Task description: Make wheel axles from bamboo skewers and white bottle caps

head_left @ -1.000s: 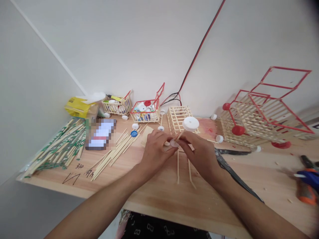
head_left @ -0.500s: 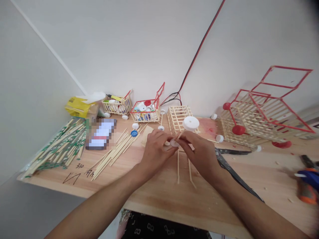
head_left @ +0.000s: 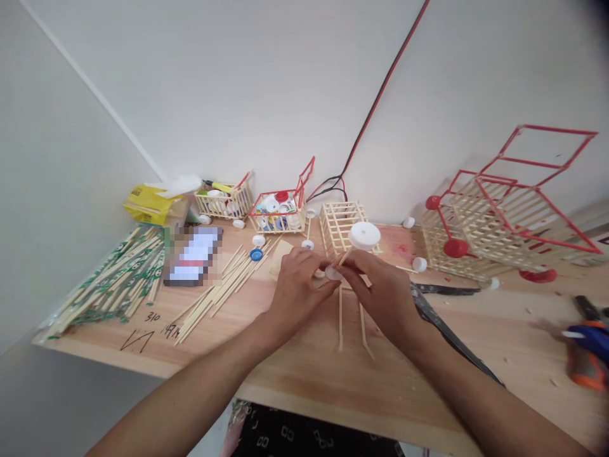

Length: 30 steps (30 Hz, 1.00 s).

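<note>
Behind the hands (head_left: 297, 279) stands a frame (head_left: 342, 222), between a cart (head_left: 276, 231) holding caps (head_left: 271, 204) (left) and a second cart (head_left: 480, 238) (right).

Pale grey walls (head_left: 266, 76), light wood-grain tabletop (head_left: 304, 374), soft even light

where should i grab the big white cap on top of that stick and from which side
Probably pinch the white cap by opposite edges of its rim, coming from above: it is a round disc at the upper end of the stick, top face exposed, while the left hand and right hand crowd the lower end.
</note>
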### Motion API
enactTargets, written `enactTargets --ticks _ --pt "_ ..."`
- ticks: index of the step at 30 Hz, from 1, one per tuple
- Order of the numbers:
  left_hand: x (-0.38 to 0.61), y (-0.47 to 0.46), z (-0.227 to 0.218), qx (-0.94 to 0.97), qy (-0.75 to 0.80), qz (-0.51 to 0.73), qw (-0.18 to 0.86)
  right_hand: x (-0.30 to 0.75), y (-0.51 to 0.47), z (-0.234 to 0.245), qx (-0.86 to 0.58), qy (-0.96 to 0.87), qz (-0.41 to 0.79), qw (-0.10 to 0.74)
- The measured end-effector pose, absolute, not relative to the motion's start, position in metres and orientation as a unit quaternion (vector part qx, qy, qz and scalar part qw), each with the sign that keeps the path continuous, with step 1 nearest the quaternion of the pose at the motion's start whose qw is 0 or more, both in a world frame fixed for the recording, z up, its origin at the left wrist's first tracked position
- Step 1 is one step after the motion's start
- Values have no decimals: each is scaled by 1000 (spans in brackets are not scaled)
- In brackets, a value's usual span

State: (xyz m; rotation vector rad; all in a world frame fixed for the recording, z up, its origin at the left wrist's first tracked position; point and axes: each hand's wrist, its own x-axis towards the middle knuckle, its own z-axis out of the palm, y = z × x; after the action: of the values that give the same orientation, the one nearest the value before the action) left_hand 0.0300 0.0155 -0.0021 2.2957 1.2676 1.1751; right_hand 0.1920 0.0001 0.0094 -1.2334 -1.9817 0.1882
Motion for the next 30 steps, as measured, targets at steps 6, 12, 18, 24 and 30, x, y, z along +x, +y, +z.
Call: enactTargets --ticks 6,12,18,24,30 --pt "29 16 -3 794 432 405 136 192 0 9 -482 -781 78 391" --pt "30 16 -3 790 436 410 136 192 0 9 -479 -781 70 394" --pt "29 16 -3 791 434 408 136 192 0 9 -475 -782 65 398" --pt "29 16 -6 791 433 413 132 193 1 8 -482 -782 69 390" --pt "29 16 -4 791 432 412 136 192 0 9 -480 -781 73 392"
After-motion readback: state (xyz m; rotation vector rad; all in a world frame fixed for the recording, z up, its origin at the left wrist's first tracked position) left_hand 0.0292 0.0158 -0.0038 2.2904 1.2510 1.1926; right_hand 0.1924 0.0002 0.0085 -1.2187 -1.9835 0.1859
